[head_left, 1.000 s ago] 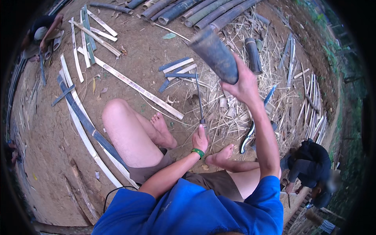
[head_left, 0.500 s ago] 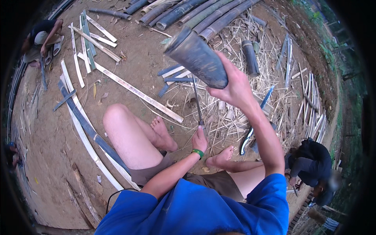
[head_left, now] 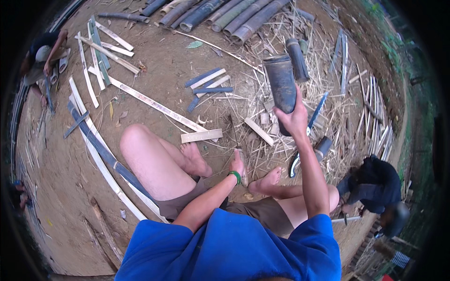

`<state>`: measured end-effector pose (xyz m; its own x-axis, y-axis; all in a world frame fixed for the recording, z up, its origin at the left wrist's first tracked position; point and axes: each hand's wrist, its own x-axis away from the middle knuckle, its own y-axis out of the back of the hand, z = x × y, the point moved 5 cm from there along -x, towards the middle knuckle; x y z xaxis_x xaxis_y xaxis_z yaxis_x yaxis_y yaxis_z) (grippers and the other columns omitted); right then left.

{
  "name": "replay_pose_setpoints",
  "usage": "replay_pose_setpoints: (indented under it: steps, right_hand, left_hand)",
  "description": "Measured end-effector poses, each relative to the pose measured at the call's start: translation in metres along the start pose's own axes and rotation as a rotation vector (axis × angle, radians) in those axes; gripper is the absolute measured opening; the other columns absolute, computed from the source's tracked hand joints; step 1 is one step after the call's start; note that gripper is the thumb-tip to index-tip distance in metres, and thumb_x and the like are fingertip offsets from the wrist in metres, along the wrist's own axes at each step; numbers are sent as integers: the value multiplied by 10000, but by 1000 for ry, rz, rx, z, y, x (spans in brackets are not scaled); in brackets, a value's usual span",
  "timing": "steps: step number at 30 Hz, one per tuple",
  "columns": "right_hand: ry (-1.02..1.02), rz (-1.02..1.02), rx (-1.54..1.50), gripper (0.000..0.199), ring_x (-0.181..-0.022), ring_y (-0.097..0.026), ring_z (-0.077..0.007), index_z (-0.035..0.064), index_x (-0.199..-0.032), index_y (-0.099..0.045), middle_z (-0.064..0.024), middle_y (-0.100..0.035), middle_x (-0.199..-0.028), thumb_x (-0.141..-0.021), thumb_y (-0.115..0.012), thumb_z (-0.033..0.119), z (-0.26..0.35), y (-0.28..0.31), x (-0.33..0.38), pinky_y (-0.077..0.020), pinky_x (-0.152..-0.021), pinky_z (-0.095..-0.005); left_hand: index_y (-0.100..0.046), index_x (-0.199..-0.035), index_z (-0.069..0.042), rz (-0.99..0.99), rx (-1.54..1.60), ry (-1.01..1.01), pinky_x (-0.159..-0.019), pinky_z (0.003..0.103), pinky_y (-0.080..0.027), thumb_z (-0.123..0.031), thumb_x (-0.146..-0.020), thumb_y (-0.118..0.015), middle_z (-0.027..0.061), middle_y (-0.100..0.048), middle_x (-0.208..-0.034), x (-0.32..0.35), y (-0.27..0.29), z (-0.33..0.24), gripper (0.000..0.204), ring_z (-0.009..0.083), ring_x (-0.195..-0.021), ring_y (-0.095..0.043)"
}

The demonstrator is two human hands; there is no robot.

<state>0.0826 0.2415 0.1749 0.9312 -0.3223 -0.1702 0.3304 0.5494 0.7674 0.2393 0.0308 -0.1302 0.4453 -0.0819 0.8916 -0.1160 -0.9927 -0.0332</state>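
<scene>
My right hand (head_left: 294, 117) is closed round the lower end of a thick dark bamboo section (head_left: 281, 82), held nearly upright above the shavings. Between my feet, my left hand (head_left: 237, 163) grips the handle of a long knife (head_left: 233, 129), its narrow blade pointing away from me. Close to that blade are two pale split bamboo pieces, one (head_left: 201, 136) by my left foot and another (head_left: 258, 131) on its right. Beside my right forearm lies a curved saw (head_left: 317, 112) with a black and white handle.
Short bamboo slats (head_left: 208, 86) lie ahead, with thick bamboo poles (head_left: 253, 21) at the far side. Two dark bamboo pieces (head_left: 297, 61) (head_left: 322, 147) rest in the shavings. Long strips (head_left: 105, 150) stretch along my left. One person (head_left: 375, 187) crouches at right, another (head_left: 44, 56) at far left.
The bamboo section has swung down and right in my right hand, away from the knife. Two pale split pieces now show near the blade. My left hand stays low with the knife.
</scene>
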Motion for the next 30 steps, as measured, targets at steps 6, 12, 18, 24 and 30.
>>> replay_pose_setpoints:
  steps: [6, 12, 18, 24, 30]
  right_hand:
    - [-9, -225, 559, 1016, -1188, -598, -482, -69, -1550, -334, -362, -590, -1273, -825, -762, 500, -96, -9, 34, -465, -1037, -531]
    - [-750, 739, -428, 972, -1388, -509, -407, -136, -1496, -417, -352, -517, -1456, -995, -507, 692, -46, -129, 171, -371, -1192, -439]
    - [-949, 524, -709, 542, -758, -689, -208, -67, -1196, -625, -143, -720, -948, -1067, -557, 455, -102, -144, 168, -573, -727, -363]
    - [-992, 444, -739, 523, -626, -664, -191, -70, -1287, -573, -120, -697, -852, -1038, -626, 387, -107, -144, 168, -560, -582, -351]
    - [-1113, 457, -980, 360, -677, -677, -208, -51, -1145, -432, -128, -647, -798, -956, -681, 129, -90, -160, 170, -562, -550, -345]
  left_hand:
    - [-672, -1015, -10, -9, 43, -84, -525, 392, -536, -847, -962, -230, 124, -627, -654, 18, -12, -15, 948, 241, -554, -658]
    - [-700, -1133, 93, -126, -384, -495, -967, 549, -493, -676, -1047, -225, 341, -704, -1001, 58, -16, -82, 908, 469, -1050, -675]
    - [-782, -906, -7, 44, -786, -407, -935, 502, -545, -415, -999, -501, 279, -737, -1001, 18, 24, -169, 505, 455, -1005, -701]
    - [-676, -1214, -81, -309, -1416, -876, -960, 495, -554, -136, -847, -692, 168, -691, -1243, -80, 98, -158, 371, 372, -1182, -643]
    - [-703, -1147, -121, -207, -1722, -927, -969, 496, -550, -128, -891, -652, 144, -669, -1279, -118, 101, -148, 261, 355, -1228, -616]
